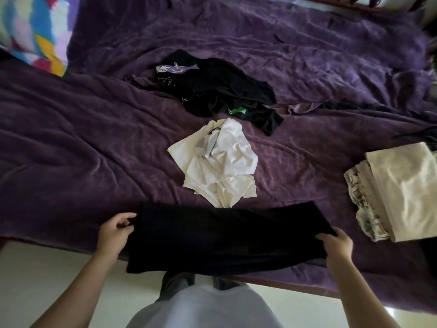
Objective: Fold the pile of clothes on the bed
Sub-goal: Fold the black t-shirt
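A black garment [224, 237] lies spread as a wide band across the near edge of the bed, partly hanging over it. My left hand [115, 229] pinches its left end, and my right hand [335, 247] grips its right end. Behind it lies a crumpled white shirt [220, 162]. Farther back sits a loose heap of black clothes [220, 91] with purple and green prints.
A purple blanket [71, 138] covers the bed. A folded stack of beige clothes [397, 192] sits at the right. A multicoloured pillow [33, 29] is at the far left. Pale floor [47, 280] lies below the bed's edge.
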The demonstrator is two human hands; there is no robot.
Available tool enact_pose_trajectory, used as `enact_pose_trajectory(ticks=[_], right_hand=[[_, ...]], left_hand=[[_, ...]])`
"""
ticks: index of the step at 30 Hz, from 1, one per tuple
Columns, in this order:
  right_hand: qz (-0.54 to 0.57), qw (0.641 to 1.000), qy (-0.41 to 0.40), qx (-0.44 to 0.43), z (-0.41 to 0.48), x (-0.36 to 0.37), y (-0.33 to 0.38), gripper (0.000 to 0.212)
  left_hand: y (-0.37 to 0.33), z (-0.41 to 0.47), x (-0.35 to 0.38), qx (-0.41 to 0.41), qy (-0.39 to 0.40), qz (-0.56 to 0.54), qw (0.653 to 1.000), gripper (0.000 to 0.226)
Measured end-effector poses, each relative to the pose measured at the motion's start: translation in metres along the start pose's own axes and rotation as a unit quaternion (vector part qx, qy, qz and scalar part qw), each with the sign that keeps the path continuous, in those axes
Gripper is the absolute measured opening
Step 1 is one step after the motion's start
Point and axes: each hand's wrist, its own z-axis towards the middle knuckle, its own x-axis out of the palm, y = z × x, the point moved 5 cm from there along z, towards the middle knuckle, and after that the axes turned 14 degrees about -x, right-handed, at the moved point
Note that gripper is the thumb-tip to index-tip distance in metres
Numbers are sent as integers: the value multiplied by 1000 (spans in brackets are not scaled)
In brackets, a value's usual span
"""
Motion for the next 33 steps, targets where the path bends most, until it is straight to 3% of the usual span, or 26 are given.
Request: enact_pose_trajectory(ticks=[2, 5, 7, 9, 10, 12, 14, 16, 17, 19, 20, 21, 22, 24, 26, 29, 31, 33], right_hand=[[-37, 999, -18, -23, 6, -11, 6, 32], [-198, 978, 32, -55, -1, -6, 19, 32], [-281, 952, 65, -104, -16, 10, 40, 28], [-342, 916, 70, -198, -38, 33, 73, 30], [-352, 896, 58, -265, -52, 47, 90, 31], [-338, 845, 45, -412, -95, 78, 128, 34], [-284, 802, 75, -520, -147, 113, 159, 38], [-198, 785, 190, -555, -196, 148, 173, 42], [-150, 785, 267, -539, -217, 163, 174, 47], [-131, 779, 405, -461, -246, 184, 162, 59], [-155, 775, 423, -444, -249, 189, 151, 58], [-182, 778, 427, -422, -245, 192, 139, 52], [-209, 787, 428, -392, -238, 191, 127, 47], [-265, 794, 417, -356, -221, 188, 105, 43], [-327, 777, 421, -336, -208, 185, 84, 44], [-393, 728, 432, -359, -199, 181, 68, 48], [-410, 696, 392, -441, -197, 180, 66, 50], [-441, 666, 405, -444, -199, 183, 54, 66]], left_hand=[[1, -2, 7, 26, 11, 43, 999, 32], [3, -10, 19, 75, -36, 233, 969, 45], [-7, -27, 35, 214, -49, 291, 931, 46], [-20, -56, 54, 373, -29, 327, 868, 33], [-20, -63, 62, 399, 1, 350, 848, 30], [-6, -59, 71, 335, 72, 373, 862, 33], [11, -47, 72, 217, 129, 334, 908, 31], [18, -42, 63, 75, 195, 144, 967, 24], [17, -44, 57, -17, 230, -2, 973, 27], [16, -41, 54, -180, 308, -271, 894, 55], [17, -38, 52, -230, 317, -331, 859, 64], [16, -36, 48, -255, 315, -340, 849, 63], [14, -36, 46, -260, 311, -327, 853, 54], [7, -35, 45, -199, 292, -206, 913, 34], [5, -28, 49, -116, 203, -51, 971, 45], [-3, -33, 44, -37, 108, -35, 993, 44], [-1, -39, 30, 0, 58, -64, 996, 44], [13, -42, 19, 7, 18, -45, 999, 52]])
